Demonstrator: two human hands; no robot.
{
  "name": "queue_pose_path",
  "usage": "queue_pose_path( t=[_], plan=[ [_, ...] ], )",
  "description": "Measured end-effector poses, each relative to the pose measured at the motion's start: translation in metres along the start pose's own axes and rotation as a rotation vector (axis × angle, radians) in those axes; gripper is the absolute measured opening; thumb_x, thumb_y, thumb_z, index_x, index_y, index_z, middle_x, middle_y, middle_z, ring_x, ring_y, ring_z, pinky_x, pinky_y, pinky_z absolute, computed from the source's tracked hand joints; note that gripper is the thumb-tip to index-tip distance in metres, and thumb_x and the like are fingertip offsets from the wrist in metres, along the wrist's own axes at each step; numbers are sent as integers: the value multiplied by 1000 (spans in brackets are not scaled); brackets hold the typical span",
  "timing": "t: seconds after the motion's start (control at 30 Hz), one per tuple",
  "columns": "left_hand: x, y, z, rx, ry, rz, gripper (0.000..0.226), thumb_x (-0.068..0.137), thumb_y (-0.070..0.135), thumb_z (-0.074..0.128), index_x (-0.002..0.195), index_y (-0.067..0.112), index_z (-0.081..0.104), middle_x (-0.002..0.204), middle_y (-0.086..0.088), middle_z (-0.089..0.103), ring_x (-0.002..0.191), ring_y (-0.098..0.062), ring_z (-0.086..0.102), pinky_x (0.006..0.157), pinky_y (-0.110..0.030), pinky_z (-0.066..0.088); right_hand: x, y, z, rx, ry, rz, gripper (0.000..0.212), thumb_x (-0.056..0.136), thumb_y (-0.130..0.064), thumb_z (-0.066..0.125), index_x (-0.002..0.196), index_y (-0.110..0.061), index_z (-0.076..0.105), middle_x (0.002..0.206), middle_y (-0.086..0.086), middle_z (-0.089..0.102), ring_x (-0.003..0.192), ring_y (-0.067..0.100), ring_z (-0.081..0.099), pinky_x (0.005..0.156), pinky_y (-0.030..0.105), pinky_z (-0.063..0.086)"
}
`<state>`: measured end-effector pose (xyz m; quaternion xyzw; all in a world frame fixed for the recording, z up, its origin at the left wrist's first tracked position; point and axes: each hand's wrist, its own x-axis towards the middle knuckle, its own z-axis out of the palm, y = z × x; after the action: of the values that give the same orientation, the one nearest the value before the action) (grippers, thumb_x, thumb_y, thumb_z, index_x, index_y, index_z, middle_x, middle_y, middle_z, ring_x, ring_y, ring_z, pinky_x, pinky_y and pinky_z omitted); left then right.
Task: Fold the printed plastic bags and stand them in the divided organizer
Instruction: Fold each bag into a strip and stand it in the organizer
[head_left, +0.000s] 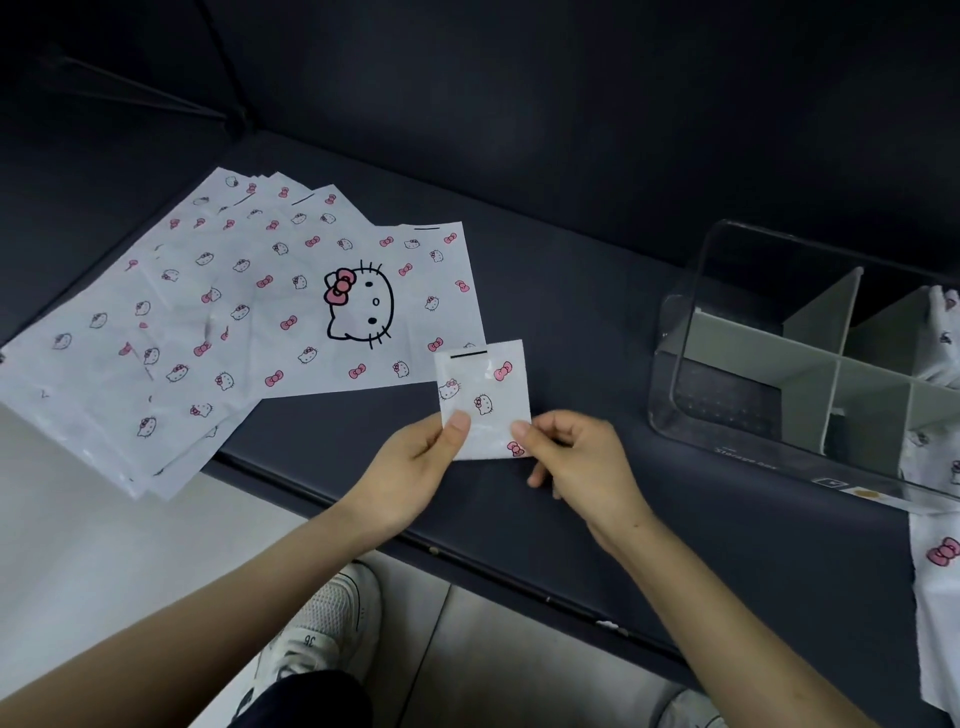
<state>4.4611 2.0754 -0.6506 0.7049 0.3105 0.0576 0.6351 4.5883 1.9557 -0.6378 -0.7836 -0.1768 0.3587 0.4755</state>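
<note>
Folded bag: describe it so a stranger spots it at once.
On the dark seat, look between the fanned flat bags and the clear organizer. There the left hand and right hand pinch the folded bag, the only small square among full sheets.
</note>
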Motion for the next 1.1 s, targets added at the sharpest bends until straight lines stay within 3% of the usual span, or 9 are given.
queue_pose_path(
  t=[0.1,0.3,0.37,0.47,0.53,0.63,0.8,0.93,1.1],
  plan=[
    [1,0,2,56,103,46,20,98,31,48,113,29,61,90,3,70,82,-2,59,76,-8,41,2,1,2,-99,24,30,18,88,-26,67,76,-12,69,67,-3,69,45,7,56,44,13,35],
    [-1,-10,-2,392,326,210,45,91,16,63,133,20,49,68,8,65,78,-5,57,78,2,29,6,2,4,-154,57,59,18,87,-24,67,70,-20,67,57,-10,65,45,3,56,46,13,37],
    [0,-16,-4,561,360,332,40,87,24,60,127,22,57,64,14,60,73,-6,54,90,-9,28,5,3,5,-164,66,59,14,86,-23,68,72,-20,66,62,-9,67,46,2,58,49,16,39],
    [3,-27,-6,765,370,398,37,80,33,50,110,23,68,62,16,52,62,-9,51,78,-36,43,6,4,5,-196,78,47,11,84,-22,69,79,-16,61,65,-7,69,46,3,59,55,22,43],
    [3,-27,-8,846,375,411,37,78,34,49,105,22,71,69,11,53,65,-18,53,74,-40,45,8,3,5,-231,71,42,14,83,-23,70,77,-16,59,65,-6,69,45,3,59,59,25,48],
    [8,-20,-12,957,414,538,36,76,30,51,103,18,72,98,-5,62,90,-28,58,90,-42,36,10,1,5,-280,49,32,15,83,-26,70,75,-18,60,67,-7,70,44,2,58,62,24,49],
    [31,-5,-14,1118,183,705,42,97,28,37,129,11,59,145,-14,45,137,-33,37,115,-50,20,9,0,5,-307,28,-2,15,84,-27,69,73,-20,63,64,-10,68,42,1,55,59,22,47],
    [37,-22,-11,1246,14,672,51,103,32,21,143,8,43,151,-11,35,142,-28,28,116,-44,17,8,-1,5,-316,21,-21,15,85,-27,69,71,-23,63,64,-10,68,42,0,55,59,22,47],
    [26,-38,-9,1249,44,550,57,104,36,12,146,7,36,153,-10,33,142,-25,29,115,-40,18,6,2,7,-284,77,-7,9,81,-29,73,79,-24,67,69,-10,70,58,2,61,70,26,51]
  ],
)
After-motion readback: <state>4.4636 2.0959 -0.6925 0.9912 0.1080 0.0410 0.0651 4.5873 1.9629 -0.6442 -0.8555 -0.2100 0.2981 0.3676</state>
